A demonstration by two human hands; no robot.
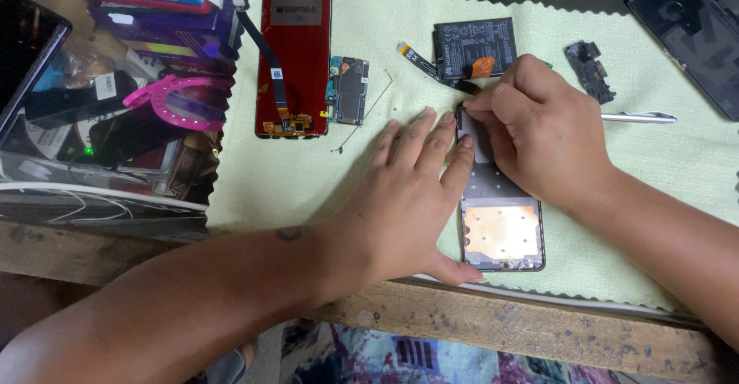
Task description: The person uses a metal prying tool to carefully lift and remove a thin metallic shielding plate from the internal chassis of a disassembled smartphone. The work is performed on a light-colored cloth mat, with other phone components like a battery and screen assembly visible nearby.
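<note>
While both hands work at a bare phone frame (502, 234) lying on the near right part of a pale green cloth (308, 176), the left hand (408, 199) lies flat with its fingers held close together, fingertips resting on the frame's left edge and the thumb stretched along the near side. The right hand (539, 126) curls over the frame's far end, thumb and forefinger pinching something small and dark there; what it is cannot be made out. The frame shows one copper-coloured square patch on its near half. Far of the hands lies one black battery (473, 45) with a grey printed label and an orange tab at its near right corner, and one flat ribbon cable (427, 64) runs just left of it. To the left lie one red display panel (295, 60), face down with a black ribbon across it, and one small circuit board (349, 90) just beside its right edge. One smaller dark board (589, 68) sits far right, one silver pen-like tool (639, 117) near it, and one dark phone back (689, 33) at the far right corner. At the far left, off the cloth, stacked boxes in blue, red and purple (146, 22) lie by one pink plastic ring (181, 99).
</note>
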